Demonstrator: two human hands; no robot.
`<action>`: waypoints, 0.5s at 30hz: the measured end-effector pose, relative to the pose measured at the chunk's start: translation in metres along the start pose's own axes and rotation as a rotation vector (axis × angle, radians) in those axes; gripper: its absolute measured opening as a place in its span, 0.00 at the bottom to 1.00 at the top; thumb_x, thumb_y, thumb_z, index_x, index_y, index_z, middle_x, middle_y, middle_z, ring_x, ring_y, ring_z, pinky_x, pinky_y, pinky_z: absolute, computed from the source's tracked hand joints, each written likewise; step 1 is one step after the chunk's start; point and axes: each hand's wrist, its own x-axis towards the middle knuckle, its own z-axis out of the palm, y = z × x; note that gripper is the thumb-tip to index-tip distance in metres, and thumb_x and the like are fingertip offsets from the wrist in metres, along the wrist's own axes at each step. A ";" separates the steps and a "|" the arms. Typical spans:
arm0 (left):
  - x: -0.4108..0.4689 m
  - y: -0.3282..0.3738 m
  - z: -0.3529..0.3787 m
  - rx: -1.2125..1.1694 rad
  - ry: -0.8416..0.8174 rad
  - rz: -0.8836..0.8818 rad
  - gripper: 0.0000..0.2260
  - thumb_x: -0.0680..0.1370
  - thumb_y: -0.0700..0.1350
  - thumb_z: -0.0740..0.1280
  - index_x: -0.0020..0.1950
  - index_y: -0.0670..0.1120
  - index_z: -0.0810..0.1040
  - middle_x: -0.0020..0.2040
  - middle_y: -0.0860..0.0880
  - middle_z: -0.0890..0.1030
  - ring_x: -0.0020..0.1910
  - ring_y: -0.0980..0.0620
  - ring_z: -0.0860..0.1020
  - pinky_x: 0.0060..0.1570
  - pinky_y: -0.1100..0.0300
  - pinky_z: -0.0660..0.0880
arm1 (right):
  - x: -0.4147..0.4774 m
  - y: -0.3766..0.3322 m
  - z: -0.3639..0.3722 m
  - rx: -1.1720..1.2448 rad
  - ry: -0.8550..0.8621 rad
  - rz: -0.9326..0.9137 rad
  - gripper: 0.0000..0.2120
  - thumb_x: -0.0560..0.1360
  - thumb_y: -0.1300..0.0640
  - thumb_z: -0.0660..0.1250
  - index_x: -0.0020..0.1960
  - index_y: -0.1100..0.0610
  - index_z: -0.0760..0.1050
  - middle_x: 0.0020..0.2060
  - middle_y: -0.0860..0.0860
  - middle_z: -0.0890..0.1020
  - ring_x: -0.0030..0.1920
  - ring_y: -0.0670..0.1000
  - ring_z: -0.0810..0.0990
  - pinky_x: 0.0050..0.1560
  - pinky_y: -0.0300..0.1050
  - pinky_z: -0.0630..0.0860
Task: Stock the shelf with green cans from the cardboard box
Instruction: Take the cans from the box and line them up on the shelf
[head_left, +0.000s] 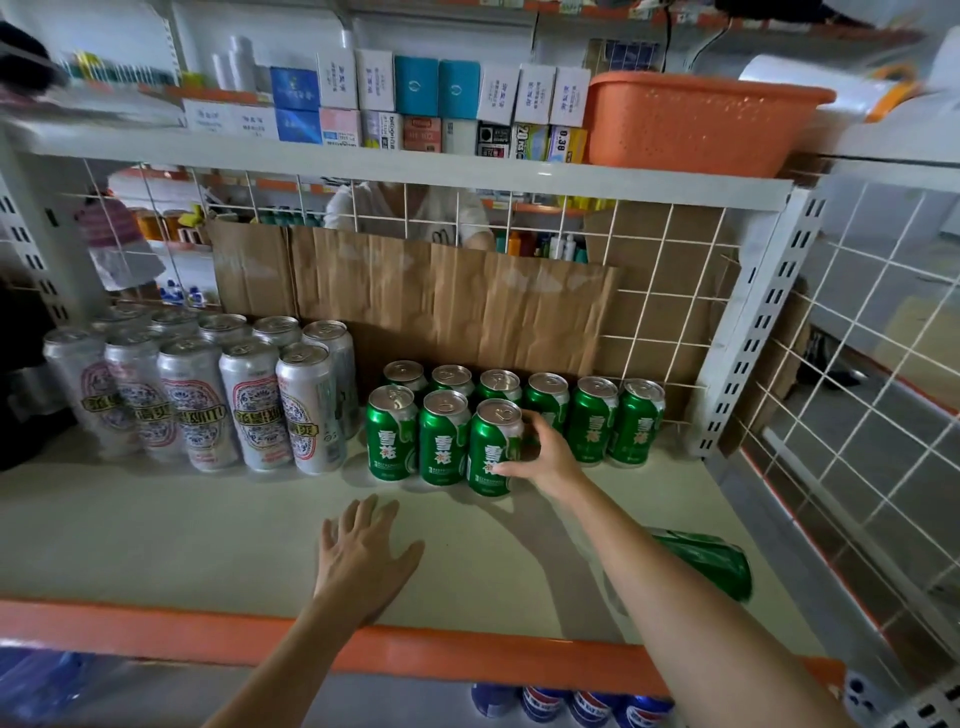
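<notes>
A: Which step?
B: Placing. There's a pale shelf board with orange front lip and a brown corrugated cardboard sheet against the wire back. Tall silver printed cans stand on the left, short green aluminium cans in two rows to the right of them.
A: Hands?
B: The right hand is wrapped round the third front-row green can, thumb on the label, fingers behind. That can is upright, base on the board, just beside its neighbour. The left hand lies flat on the board, fingers spread, holding nothing.
A: Source box?
B: Not in view. A green object lying on its side is beside the right forearm. It's blurred, probably another can.
A: Next?
B: My guess is let go without tipping it, then fetch another can. The front row would carry on rightward, where three back-row cans have nothing in front.
</notes>
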 end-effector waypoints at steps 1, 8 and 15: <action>0.000 0.000 0.001 0.008 -0.007 0.002 0.47 0.58 0.70 0.36 0.74 0.54 0.58 0.76 0.51 0.56 0.75 0.49 0.52 0.73 0.48 0.50 | 0.001 0.001 0.000 -0.004 0.013 -0.003 0.36 0.63 0.66 0.78 0.67 0.59 0.66 0.58 0.51 0.76 0.57 0.48 0.73 0.55 0.37 0.69; -0.001 0.001 0.000 -0.002 -0.007 0.017 0.47 0.59 0.70 0.36 0.74 0.53 0.58 0.76 0.50 0.56 0.75 0.49 0.52 0.73 0.46 0.49 | 0.006 0.005 0.002 -0.077 0.057 0.003 0.36 0.62 0.62 0.79 0.65 0.61 0.66 0.59 0.53 0.76 0.60 0.51 0.74 0.61 0.46 0.70; -0.002 0.001 0.000 -0.007 0.010 0.011 0.46 0.59 0.70 0.36 0.73 0.53 0.59 0.75 0.51 0.58 0.75 0.49 0.54 0.72 0.47 0.51 | 0.012 0.008 0.001 -0.112 0.048 0.010 0.36 0.62 0.61 0.79 0.65 0.60 0.66 0.61 0.56 0.76 0.61 0.55 0.75 0.63 0.54 0.72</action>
